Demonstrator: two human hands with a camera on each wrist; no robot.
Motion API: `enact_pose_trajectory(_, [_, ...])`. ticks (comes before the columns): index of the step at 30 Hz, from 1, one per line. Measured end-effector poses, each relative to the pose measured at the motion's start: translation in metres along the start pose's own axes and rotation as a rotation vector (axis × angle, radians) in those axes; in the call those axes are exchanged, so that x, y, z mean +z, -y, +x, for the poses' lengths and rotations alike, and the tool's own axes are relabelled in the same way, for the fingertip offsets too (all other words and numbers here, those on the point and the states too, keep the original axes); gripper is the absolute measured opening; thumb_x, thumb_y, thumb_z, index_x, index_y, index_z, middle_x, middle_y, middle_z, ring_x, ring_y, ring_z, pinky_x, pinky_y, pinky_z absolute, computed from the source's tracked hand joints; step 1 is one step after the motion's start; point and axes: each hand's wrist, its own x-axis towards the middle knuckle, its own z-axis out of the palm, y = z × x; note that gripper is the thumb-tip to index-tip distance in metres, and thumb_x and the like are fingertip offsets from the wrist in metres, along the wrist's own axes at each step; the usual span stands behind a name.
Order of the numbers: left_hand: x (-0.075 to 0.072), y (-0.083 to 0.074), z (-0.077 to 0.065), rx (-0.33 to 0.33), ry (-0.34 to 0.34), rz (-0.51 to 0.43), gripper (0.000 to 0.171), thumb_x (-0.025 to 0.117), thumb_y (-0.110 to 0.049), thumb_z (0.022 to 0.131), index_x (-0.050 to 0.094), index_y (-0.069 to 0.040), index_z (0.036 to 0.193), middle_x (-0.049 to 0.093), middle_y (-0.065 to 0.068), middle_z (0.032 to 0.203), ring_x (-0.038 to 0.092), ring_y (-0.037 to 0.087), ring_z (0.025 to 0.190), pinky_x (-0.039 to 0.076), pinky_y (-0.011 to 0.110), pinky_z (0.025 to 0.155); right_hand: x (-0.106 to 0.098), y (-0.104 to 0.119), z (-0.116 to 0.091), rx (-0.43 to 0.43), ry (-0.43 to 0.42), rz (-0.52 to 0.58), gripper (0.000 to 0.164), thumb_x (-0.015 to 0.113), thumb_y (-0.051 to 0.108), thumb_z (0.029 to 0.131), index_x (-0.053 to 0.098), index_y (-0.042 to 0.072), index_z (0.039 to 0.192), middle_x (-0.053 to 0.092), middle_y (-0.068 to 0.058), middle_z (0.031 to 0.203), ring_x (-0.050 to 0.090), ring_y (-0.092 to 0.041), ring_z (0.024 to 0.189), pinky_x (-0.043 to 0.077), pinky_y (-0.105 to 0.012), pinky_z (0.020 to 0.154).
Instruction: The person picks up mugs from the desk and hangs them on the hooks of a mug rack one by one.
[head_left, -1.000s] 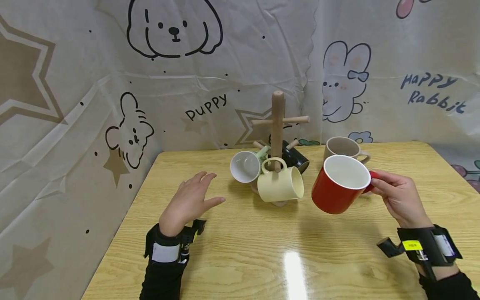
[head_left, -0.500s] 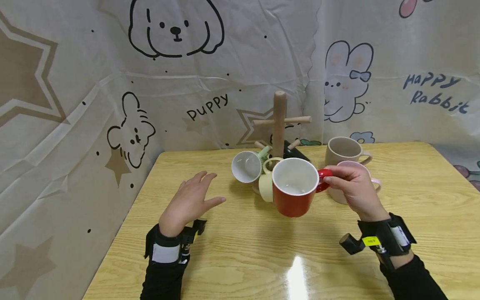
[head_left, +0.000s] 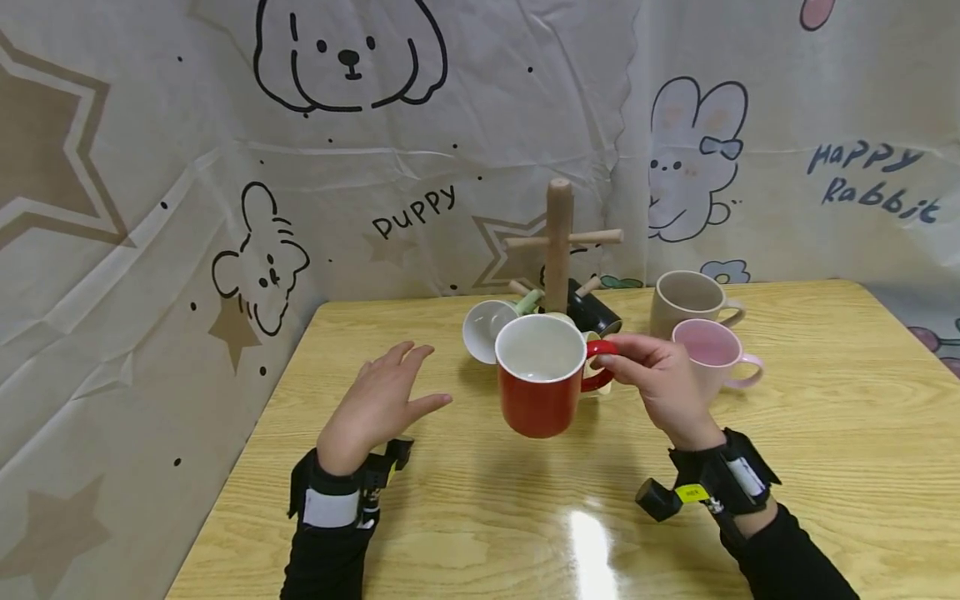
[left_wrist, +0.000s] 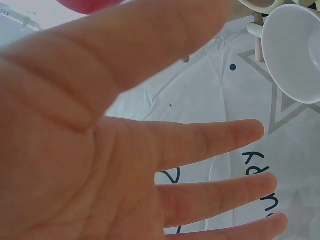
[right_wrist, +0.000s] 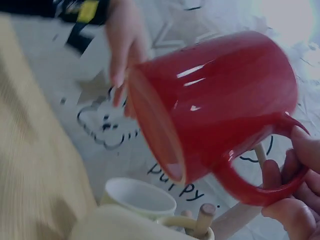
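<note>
A red mug point(head_left: 538, 407) with a white inside hangs upright above the table, its handle pinched between the thumb and fingers of my right hand point(head_left: 660, 385). In the right wrist view the red mug point(right_wrist: 225, 100) shows its underside, with the handle at the lower right. My left hand point(head_left: 378, 404) is held to the left of it, fingers spread and holding nothing; its palm point(left_wrist: 75, 165) fills much of the left wrist view. Behind the red mug stands a wooden mug tree point(head_left: 557, 250). A pale green mug point(head_left: 482, 329), a black mug point(head_left: 594, 310) and a mostly hidden pale yellow mug point(right_wrist: 125, 225) hang on it.
At the right of the tree, a taupe mug point(head_left: 667, 308) and a pink mug point(head_left: 708, 354) stand on the wooden table point(head_left: 465, 517). A printed cloth point(head_left: 360, 183) hangs behind the table and along its left side. Bare upper pegs point(head_left: 600, 237) stick out from the tree.
My right hand has carried the red mug leftward, from beside the tree to in front of it, covering most of the yellow mug. The pink mug has come into view. My left hand stays put.
</note>
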Motion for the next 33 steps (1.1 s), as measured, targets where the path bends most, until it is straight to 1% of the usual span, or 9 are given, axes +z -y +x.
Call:
enact_pose_trajectory(6, [0.001, -0.002, 0.001, 0.006, 0.002, 0.000, 0.064, 0.064, -0.038, 0.084, 0.044, -0.001, 0.132, 0.041, 0.025, 0.138, 0.041, 0.040, 0.126, 0.028, 0.059, 0.103, 0.007, 0.001, -0.005, -0.036, -0.013, -0.228, 0.024, 0.056, 0.007, 0.090, 0.061, -0.011, 0.106, 0.065, 0.017, 0.076, 0.064, -0.003, 0.070, 0.054, -0.017, 0.066])
enact_pose_trajectory(12, [0.002, -0.004, 0.002, 0.013, -0.015, -0.003, 0.063, 0.064, -0.037, 0.084, 0.045, 0.000, 0.131, 0.043, 0.024, 0.136, 0.044, 0.039, 0.123, 0.031, 0.056, 0.103, 0.007, 0.008, -0.008, 0.135, 0.074, -0.226, 0.029, 0.056, 0.014, 0.091, 0.062, -0.009, 0.108, 0.065, 0.004, 0.073, 0.064, -0.011, 0.067, 0.054, -0.020, 0.061])
enact_pose_trajectory(15, [0.002, -0.006, 0.003, 0.008, -0.040, -0.081, 0.062, 0.060, -0.037, 0.087, 0.042, 0.000, 0.133, 0.044, 0.022, 0.137, 0.044, 0.038, 0.124, 0.034, 0.054, 0.102, 0.007, 0.011, -0.010, 0.194, 0.106, -0.193, 0.031, 0.056, 0.017, 0.092, 0.061, -0.008, 0.110, 0.065, 0.001, 0.075, 0.065, -0.013, 0.068, 0.055, -0.022, 0.062])
enact_pose_trajectory(17, [0.003, -0.008, 0.006, 0.010, -0.064, -0.232, 0.059, 0.055, -0.037, 0.091, 0.040, -0.001, 0.136, 0.044, 0.019, 0.138, 0.043, 0.036, 0.125, 0.037, 0.052, 0.101, 0.008, 0.012, -0.010, 0.206, 0.117, -0.180, 0.032, 0.056, 0.017, 0.092, 0.060, -0.008, 0.112, 0.066, 0.001, 0.076, 0.065, -0.014, 0.069, 0.055, -0.023, 0.063])
enact_pose_trajectory(20, [0.004, -0.015, 0.009, 0.057, -0.047, -0.609, 0.057, 0.047, -0.037, 0.095, 0.034, -0.004, 0.140, 0.042, 0.019, 0.140, 0.041, 0.035, 0.128, 0.037, 0.051, 0.102, 0.009, 0.014, -0.011, 0.203, 0.116, -0.178, 0.033, 0.056, 0.017, 0.092, 0.060, -0.008, 0.113, 0.066, 0.004, 0.076, 0.065, -0.014, 0.070, 0.055, -0.023, 0.065])
enact_pose_trajectory(23, [0.008, -0.026, 0.009, 0.122, 0.047, -0.990, 0.066, 0.043, -0.047, 0.094, 0.028, -0.005, 0.142, 0.041, 0.021, 0.140, 0.043, 0.036, 0.127, 0.038, 0.050, 0.102, 0.011, 0.014, -0.012, 0.190, 0.104, -0.184, 0.032, 0.056, 0.017, 0.091, 0.060, -0.007, 0.112, 0.067, 0.005, 0.076, 0.065, -0.014, 0.071, 0.056, -0.024, 0.066])
enact_pose_trajectory(25, [0.013, -0.035, 0.009, 0.140, 0.126, -1.163, 0.077, 0.044, -0.056, 0.089, 0.024, -0.004, 0.143, 0.040, 0.022, 0.140, 0.045, 0.036, 0.124, 0.040, 0.048, 0.100, 0.013, 0.015, -0.013, 0.185, 0.101, -0.183, 0.031, 0.057, 0.017, 0.091, 0.061, -0.007, 0.111, 0.067, 0.005, 0.077, 0.065, -0.013, 0.072, 0.056, -0.025, 0.066])
enact_pose_trajectory(29, [0.026, -0.050, 0.011, 0.160, 0.202, -1.328, 0.092, 0.053, -0.066, 0.078, 0.024, -0.005, 0.141, 0.042, 0.021, 0.133, 0.049, 0.025, 0.113, 0.047, 0.038, 0.090, 0.016, 0.014, -0.014, 0.189, 0.099, -0.173, 0.031, 0.057, 0.016, 0.091, 0.061, -0.007, 0.111, 0.068, 0.006, 0.077, 0.066, -0.013, 0.073, 0.056, -0.025, 0.067])
enact_pose_trajectory(33, [0.036, -0.060, 0.013, 0.127, 0.219, -1.400, 0.071, 0.061, -0.045, 0.083, 0.028, -0.010, 0.135, 0.044, 0.015, 0.128, 0.049, 0.021, 0.109, 0.049, 0.035, 0.085, 0.018, 0.012, -0.015, 0.194, 0.098, -0.184, 0.032, 0.058, 0.016, 0.090, 0.061, -0.007, 0.112, 0.068, 0.007, 0.078, 0.066, -0.013, 0.073, 0.055, -0.024, 0.068])
